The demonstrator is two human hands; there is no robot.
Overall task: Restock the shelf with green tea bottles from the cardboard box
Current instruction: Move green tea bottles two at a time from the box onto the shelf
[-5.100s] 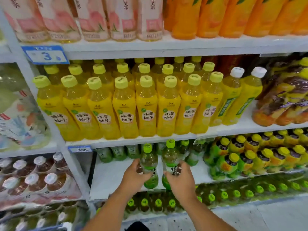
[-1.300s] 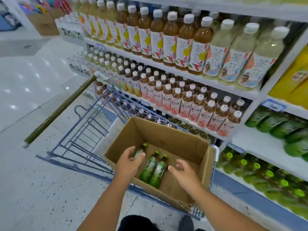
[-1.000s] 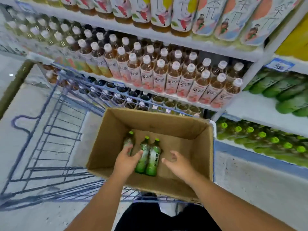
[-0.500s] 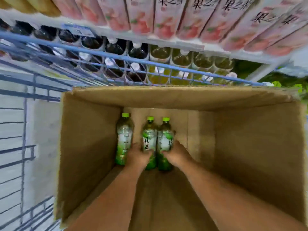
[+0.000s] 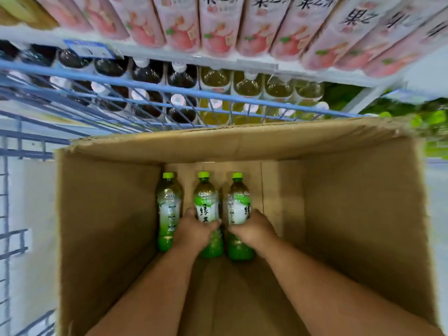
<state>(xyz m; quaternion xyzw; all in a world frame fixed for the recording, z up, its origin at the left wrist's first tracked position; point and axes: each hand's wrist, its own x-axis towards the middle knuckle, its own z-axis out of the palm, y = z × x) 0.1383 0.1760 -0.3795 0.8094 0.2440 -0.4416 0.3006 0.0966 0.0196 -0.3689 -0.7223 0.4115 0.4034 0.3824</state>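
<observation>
Three green tea bottles with green caps lie side by side on the floor of the open cardboard box (image 5: 109, 214). My left hand (image 5: 194, 232) grips the middle bottle (image 5: 206, 204) around its body. My right hand (image 5: 253, 230) grips the right bottle (image 5: 238, 204) the same way. The left bottle (image 5: 167, 209) lies untouched beside my left hand. Both forearms reach down into the box from the bottom edge of the view.
The box sits in a blue wire cart (image 5: 121, 93). Beyond the cart, shelves hold dark and yellow-green drink bottles (image 5: 218, 98), with pink-labelled bottles (image 5: 218, 27) on the shelf above. Green bottles (image 5: 426, 117) show at the far right. The box's right half holds nothing.
Since the shelf placing, I turned to the box and both hands went down inside. In the last half second the middle and right bottles have separated slightly, each in a closed hand.
</observation>
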